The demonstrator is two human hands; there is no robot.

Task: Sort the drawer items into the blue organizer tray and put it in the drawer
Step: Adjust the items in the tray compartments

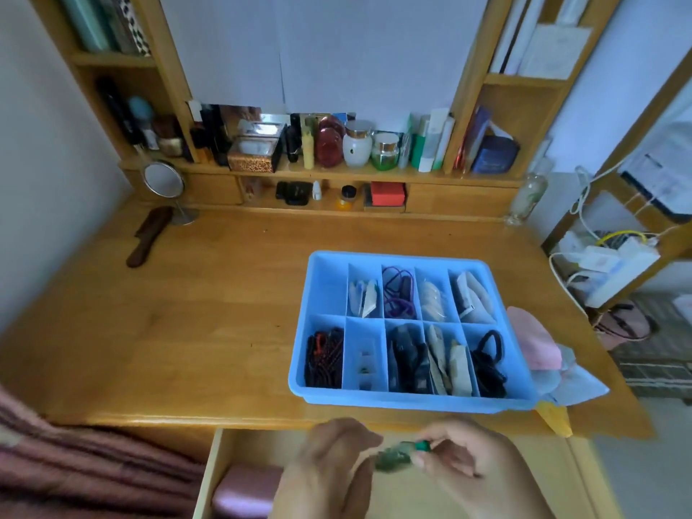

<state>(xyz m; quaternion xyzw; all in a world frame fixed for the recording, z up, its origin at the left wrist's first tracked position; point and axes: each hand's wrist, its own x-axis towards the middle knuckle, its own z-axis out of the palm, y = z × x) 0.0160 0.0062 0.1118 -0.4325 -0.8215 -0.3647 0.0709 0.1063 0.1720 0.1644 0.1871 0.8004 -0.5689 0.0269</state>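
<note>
You've got both hands' fingers (pixel 419 460) pinching the green thing (pixel 397 455) over the drawer (pixel 224 443); drop it in the tray's (pixel 412 400) empty far-left slot.

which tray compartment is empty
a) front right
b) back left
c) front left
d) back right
b: the back left compartment of the blue tray shows only bare blue floor, while the other corner compartments hold items.
</note>
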